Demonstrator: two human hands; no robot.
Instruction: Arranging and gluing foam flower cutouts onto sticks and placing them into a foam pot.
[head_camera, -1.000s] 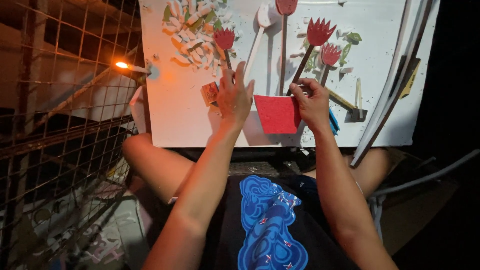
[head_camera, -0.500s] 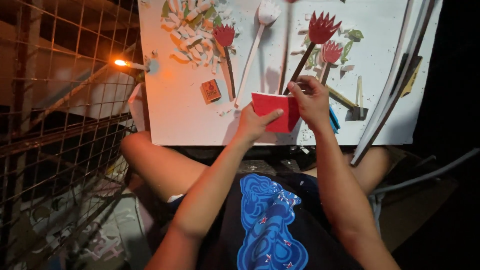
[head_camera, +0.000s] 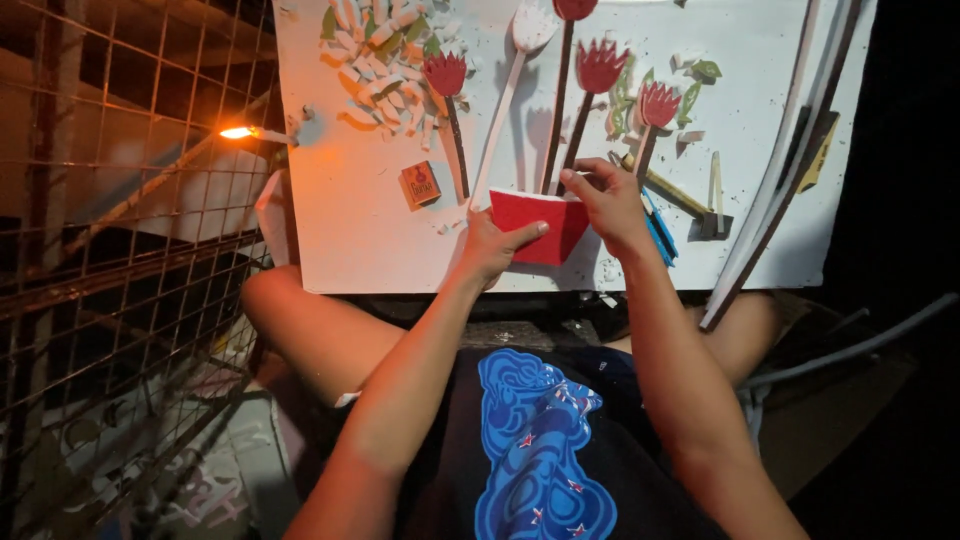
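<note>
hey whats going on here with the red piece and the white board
A seated person holds a flat red piece with both hands against the lower edge of a white board. The left hand grips its lower left side and the right hand pinches its upper right corner. On the board are red paper flowers on dark stems, a white cut-out blossom, a small orange box and a small hammer. A lit flame glows at the left.

Left hand (head_camera: 492, 243) covers the lower-left corner of the red sheet (head_camera: 540, 222); right hand (head_camera: 610, 200) hides its top-right corner, fingers' grip not readable. Top red flower (head_camera: 574, 8) cut off by frame edge. White board (head_camera: 350, 230): far edge out of frame. Small orange box (head_camera: 420, 184): print too small to tell. Right side too dark.
</note>
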